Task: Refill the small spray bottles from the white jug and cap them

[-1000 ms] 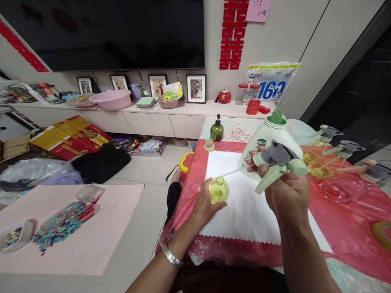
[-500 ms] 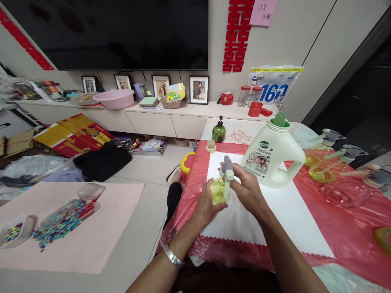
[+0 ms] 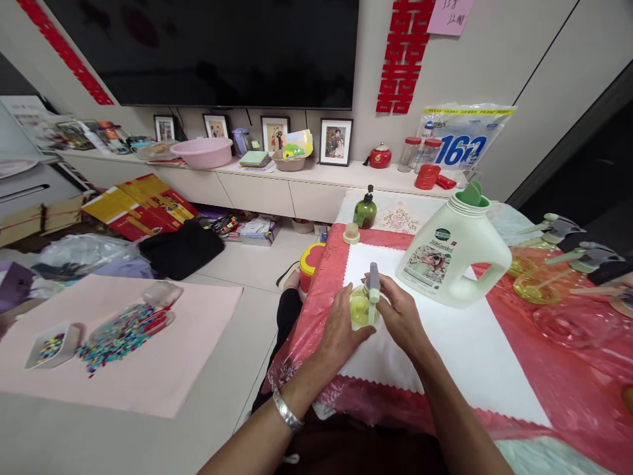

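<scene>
your right grip (image 3: 403,316), clutching the trigger sprayer (image 3: 372,290), has dropped onto the yellow bottle (image 3: 359,311) your left grip (image 3: 346,328) clasps.

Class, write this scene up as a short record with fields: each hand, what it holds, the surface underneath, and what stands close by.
Left: the left hand grips the small yellow-green bottle by its side.
Right: the right hand holds the trigger spray head on the bottle's neck.
Surface: white cloth over a red plastic sheet.
Close by: pale green detergent jug, upright behind the right hand; dark green pump bottle farther back.
Right edge: more spray bottles, clear yellow.
</scene>
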{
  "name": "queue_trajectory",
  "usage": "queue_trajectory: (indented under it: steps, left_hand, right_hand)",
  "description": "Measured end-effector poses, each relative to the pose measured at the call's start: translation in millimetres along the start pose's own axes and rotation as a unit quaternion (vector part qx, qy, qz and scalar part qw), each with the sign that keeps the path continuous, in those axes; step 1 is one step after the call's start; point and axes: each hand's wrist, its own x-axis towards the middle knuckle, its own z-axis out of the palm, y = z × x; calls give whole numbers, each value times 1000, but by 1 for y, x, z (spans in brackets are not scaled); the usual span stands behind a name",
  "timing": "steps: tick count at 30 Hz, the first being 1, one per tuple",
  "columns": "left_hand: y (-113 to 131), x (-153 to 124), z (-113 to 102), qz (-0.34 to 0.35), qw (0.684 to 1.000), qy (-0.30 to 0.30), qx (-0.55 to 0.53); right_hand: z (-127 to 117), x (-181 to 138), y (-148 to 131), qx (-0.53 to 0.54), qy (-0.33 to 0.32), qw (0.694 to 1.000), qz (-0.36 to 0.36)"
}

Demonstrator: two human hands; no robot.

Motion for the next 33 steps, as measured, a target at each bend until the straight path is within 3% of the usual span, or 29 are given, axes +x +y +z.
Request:
queue_trajectory:
  steps: [5,12,21,25,29,33]
  left_hand:
    - [10,10,11,-20,999,13,41]
    - [32,20,27,48,993,30,105]
    - [24,28,39,36,992,-41,112]
    - [18,7,30,81,983,-50,157]
    - [10,-36,6,151,956,-69,244]
    - [3,-78,-22,335,881,-150,300]
  right_hand:
    - [1,-4,2,5,28,1000,-2]
    - [-19,-6,7,5,78,997,2]
    - [-21,-11,35,3,122,992,28]
    - [-18,-12,32,0,129,991,36]
    - [-18,-12,28,7,124,992,33]
    - [-17,-11,29,8,123,992,33]
